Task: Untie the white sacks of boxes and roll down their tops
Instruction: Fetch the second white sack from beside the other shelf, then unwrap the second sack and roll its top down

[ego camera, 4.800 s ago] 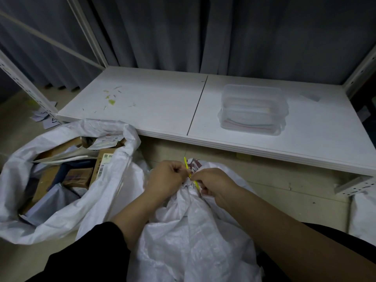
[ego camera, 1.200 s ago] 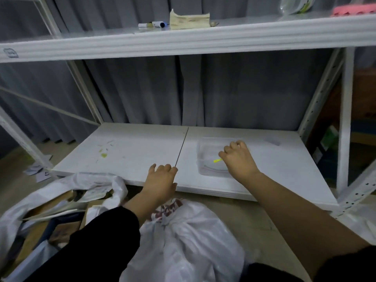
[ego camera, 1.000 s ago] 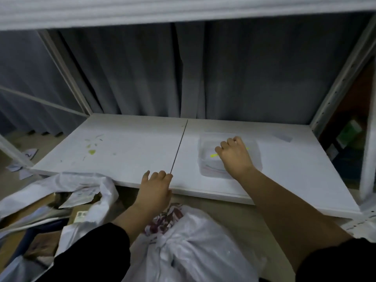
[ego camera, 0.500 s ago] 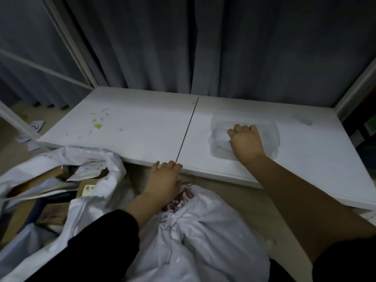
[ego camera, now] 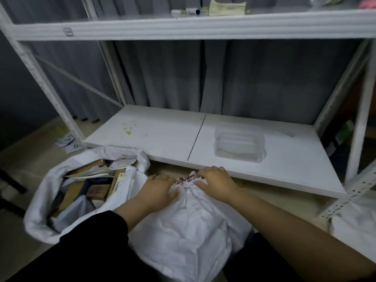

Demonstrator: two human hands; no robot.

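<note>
On the floor before a white shelving unit [ego camera: 195, 27], a person is leaning over a white sack [ego camera: 189, 226] whose top is bunched into a crumpled neck. Both hands are resting on that neck, one on each side. The left hand [ego camera: 157, 189] is lying on the cloth just left of the gather, its fingers stretched forward and only slightly bent, the thumb pressing against the wrinkled fabric; it is touching the sack rather than plainly pinching it. The right hand [ego camera: 215, 180] is sitting on the right of the neck with its fingers bent downward over the bunched top, the tips meeting the reddish printed patch [ego camera: 188, 178] at the mouth; whether they are actually gripping a fold cannot be told. A second sack [ego camera: 48, 200] is standing just to the left, touching the first, its mouth already open and its rim turned down, with cardboard boxes [ego camera: 97, 191] and papers showing inside. Behind the hands, a clear plastic tub [ego camera: 240, 142] is sitting on the low shelf board [ego camera: 162, 137], well apart from the sacks. Paper slips [ego camera: 71, 142] with numbers are lying on the floor by the left post. A grey curtain [ego camera: 244, 78] is hanging behind the unit.
</note>
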